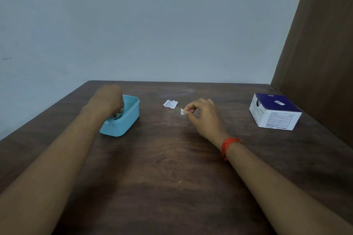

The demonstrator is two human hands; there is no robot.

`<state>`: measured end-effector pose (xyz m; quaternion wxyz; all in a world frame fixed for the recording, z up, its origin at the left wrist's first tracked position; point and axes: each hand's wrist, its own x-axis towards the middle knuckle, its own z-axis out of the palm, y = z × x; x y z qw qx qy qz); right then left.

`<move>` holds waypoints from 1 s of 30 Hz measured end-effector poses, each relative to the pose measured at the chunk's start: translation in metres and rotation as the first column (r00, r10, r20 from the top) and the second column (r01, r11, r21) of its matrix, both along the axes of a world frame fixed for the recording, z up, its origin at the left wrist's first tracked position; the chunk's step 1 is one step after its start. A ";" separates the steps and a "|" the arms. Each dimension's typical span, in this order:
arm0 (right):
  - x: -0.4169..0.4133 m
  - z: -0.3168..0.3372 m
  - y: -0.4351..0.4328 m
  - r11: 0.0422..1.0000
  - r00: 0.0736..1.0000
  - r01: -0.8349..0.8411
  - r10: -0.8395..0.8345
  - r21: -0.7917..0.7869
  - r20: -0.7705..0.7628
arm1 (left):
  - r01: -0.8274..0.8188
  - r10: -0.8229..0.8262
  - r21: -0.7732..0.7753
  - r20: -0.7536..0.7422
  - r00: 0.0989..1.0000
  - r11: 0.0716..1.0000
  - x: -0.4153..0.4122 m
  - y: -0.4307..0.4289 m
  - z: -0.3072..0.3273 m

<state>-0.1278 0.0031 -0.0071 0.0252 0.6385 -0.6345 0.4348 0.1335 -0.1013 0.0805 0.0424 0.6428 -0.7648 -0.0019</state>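
A light blue plastic tub [131, 118] stands on the dark wooden table [162, 168] at the left. My left hand [108, 99] reaches down into it with curled fingers; what they touch inside is hidden. My right hand [202, 114] hovers over the table's middle and pinches a small white pad [182, 111] between thumb and fingertips. A torn white printed wrapper [170, 104] lies flat on the table just beyond that pad.
A white and purple cardboard box [275, 112] stands at the right side of the table. A brown panel [321, 53] rises along the right edge. A pale wall [152, 25] backs the table. An orange thread band circles my right wrist.
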 end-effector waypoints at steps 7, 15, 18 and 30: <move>0.003 0.002 -0.002 0.988 0.799 -0.157 0.131 -0.007 0.587 | 0.168 -0.277 -0.240 -0.555 0.784 0.956 -0.028 0.021 0.007; -0.001 0.011 0.007 0.940 0.349 -0.335 0.195 -0.072 0.917 | 0.532 -0.069 0.094 -0.958 0.279 0.841 -0.097 0.046 -0.039; -0.005 0.011 0.005 0.944 0.381 -0.325 0.192 -0.063 0.905 | 0.576 0.025 0.116 -0.986 0.163 0.809 -0.099 0.044 -0.056; -0.006 -0.005 -0.002 0.971 0.585 -0.234 0.108 0.040 0.804 | 0.495 -0.031 0.040 -0.990 0.135 0.868 -0.106 0.048 -0.079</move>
